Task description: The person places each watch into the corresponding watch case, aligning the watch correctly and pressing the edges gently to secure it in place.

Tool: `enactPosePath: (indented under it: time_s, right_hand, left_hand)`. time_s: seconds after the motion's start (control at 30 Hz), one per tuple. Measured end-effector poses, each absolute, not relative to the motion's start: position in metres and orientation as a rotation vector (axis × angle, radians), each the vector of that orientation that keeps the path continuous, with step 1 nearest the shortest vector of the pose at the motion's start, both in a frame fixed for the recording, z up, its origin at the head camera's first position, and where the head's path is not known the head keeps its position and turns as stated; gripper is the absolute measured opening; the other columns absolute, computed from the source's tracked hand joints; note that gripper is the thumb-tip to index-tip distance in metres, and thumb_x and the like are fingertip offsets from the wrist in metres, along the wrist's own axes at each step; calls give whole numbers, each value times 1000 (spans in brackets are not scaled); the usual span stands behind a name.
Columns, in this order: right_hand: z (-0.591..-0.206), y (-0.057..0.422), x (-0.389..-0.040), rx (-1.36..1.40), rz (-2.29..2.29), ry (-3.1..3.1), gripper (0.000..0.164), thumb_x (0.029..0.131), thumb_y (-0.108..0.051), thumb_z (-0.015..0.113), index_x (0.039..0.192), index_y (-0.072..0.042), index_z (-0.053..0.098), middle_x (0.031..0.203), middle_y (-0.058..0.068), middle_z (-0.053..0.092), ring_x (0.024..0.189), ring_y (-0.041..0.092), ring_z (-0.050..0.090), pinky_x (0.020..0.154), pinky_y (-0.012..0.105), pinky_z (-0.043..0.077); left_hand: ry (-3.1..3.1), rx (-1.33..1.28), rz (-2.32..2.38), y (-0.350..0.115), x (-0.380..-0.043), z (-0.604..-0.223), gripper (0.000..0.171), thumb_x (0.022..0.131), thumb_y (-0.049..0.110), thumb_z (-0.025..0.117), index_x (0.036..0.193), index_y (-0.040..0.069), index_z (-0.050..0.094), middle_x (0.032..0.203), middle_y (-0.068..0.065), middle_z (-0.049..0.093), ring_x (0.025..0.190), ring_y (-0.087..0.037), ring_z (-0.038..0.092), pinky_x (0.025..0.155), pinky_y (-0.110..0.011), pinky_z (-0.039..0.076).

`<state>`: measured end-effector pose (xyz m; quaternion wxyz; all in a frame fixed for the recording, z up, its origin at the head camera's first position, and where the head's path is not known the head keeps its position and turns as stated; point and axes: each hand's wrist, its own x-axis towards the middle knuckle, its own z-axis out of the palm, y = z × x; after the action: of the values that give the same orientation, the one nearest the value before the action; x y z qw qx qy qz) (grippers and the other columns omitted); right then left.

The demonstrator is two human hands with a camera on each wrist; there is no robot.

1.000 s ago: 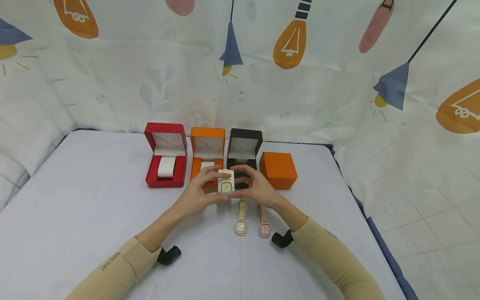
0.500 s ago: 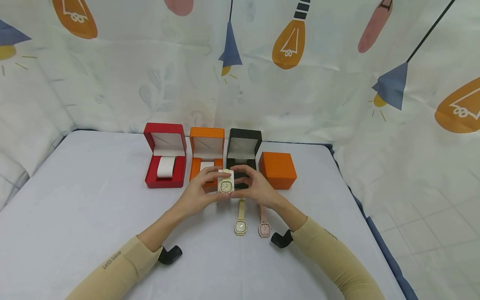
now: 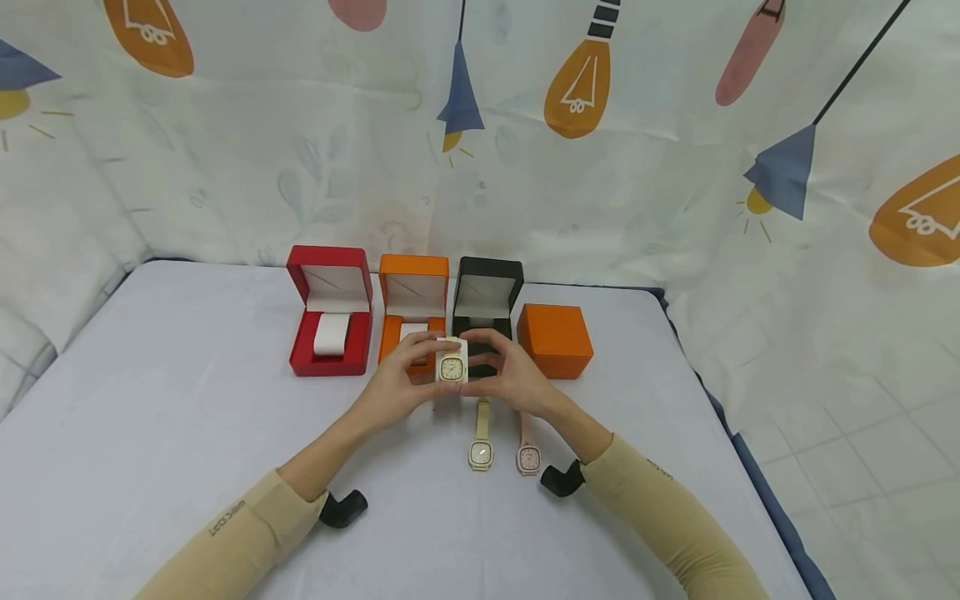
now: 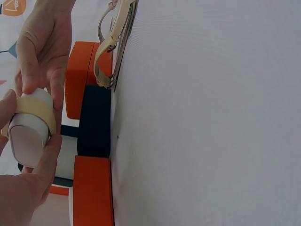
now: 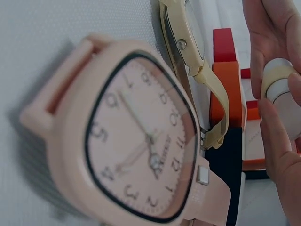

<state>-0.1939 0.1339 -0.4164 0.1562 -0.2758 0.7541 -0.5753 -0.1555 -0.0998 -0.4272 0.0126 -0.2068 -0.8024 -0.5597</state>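
Both hands hold a cream watch (image 3: 452,368) wrapped round a white watch cushion (image 4: 27,146), raised off the table before the boxes. My left hand (image 3: 393,372) grips it from the left, thumb at the lower end and fingers at the upper. From the other side, my right hand (image 3: 517,377) pinches it between thumb and fingers. In the left wrist view the pale yellow strap (image 4: 35,109) circles the cushion. A second cream watch (image 3: 481,454) and a pink watch (image 3: 528,458) lie nearer on the table; the pink one looms large in the right wrist view.
Three lidded boxes stand open behind the hands: a red box (image 3: 330,367) with a white cushion inside, an orange box (image 3: 415,265) and a dark box (image 3: 491,267). A closed orange box (image 3: 558,337) stands at their right. Behind the white-covered table (image 3: 187,400) hangs a printed curtain (image 3: 360,167).
The watch face has shifted slightly upward in the head view, tilting a little with the cushion. The left thumb has moved slightly along its lower end. The boxes and table watches stay put.
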Motion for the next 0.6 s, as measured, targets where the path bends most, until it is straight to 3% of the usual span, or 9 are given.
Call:
enactPosePath:
  time_s: [0.27, 0.6]
  right_hand:
    - [-417, 133, -193, -790, -1619, 2206, 73, 84, 2, 84, 146, -10, 47, 150, 6, 46, 121, 29, 61, 89, 36, 59]
    - [-421, 133, -194, -774, -1629, 2190, 73, 84, 3, 83, 146, -9, 47, 150, 6, 45, 123, 31, 59, 89, 37, 59]
  left_hand:
    - [-2502, -622, -1771, -99, -157, -428, 51, 87, 22, 85, 135, 21, 67, 149, -7, 46, 136, -29, 41, 110, -59, 40]
    - [-2479, -622, -1854, -99, -160, -429, 52, 89, 20, 83, 138, 20, 65, 142, -3, 53, 125, -28, 52, 106, -55, 46]
